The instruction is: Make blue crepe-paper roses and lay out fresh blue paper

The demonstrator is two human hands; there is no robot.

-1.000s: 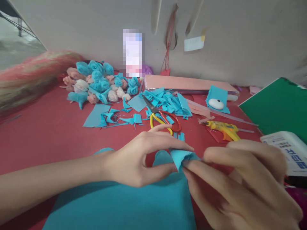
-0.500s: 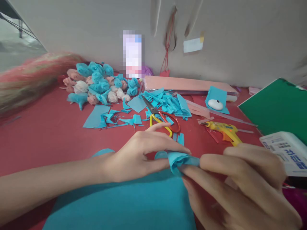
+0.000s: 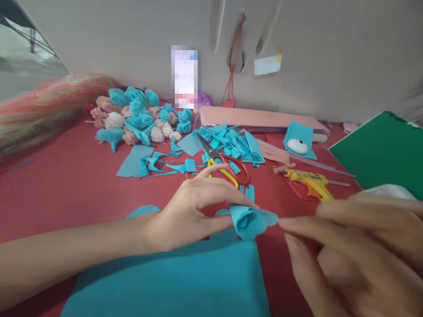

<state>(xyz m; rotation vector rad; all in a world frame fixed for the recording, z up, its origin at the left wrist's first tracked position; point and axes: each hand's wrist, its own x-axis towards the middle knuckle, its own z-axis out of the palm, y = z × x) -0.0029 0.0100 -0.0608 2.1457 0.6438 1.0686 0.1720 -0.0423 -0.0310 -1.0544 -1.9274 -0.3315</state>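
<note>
A partly rolled blue crepe-paper flower (image 3: 249, 223) is pinched between the thumb and fingers of my left hand (image 3: 185, 211), its spiral centre facing me. One petal sticks out to the right. My right hand (image 3: 357, 246) is just right of that petal, blurred in part, with thumb and index finger apart. Its index fingertip is at the petal's tip; whether they touch I cannot tell. Beneath my left hand lies a large blue sheet (image 3: 172, 281), with a rounded blue paper piece (image 3: 143, 211) behind my wrist.
Yellow-and-red-handled scissors (image 3: 218, 158) lie beyond my left hand, by blue paper scraps (image 3: 228, 143). A yellow glue gun (image 3: 307, 181) rests at right, near a green board (image 3: 380, 154). Finished paper roses (image 3: 139, 116) are heaped back left. A pink paper pack (image 3: 261, 118) lies along the wall.
My right hand has moved right, off the flower, and its thumb and index finger have parted. The outer petal now spreads out. My left hand keeps its pinch.
</note>
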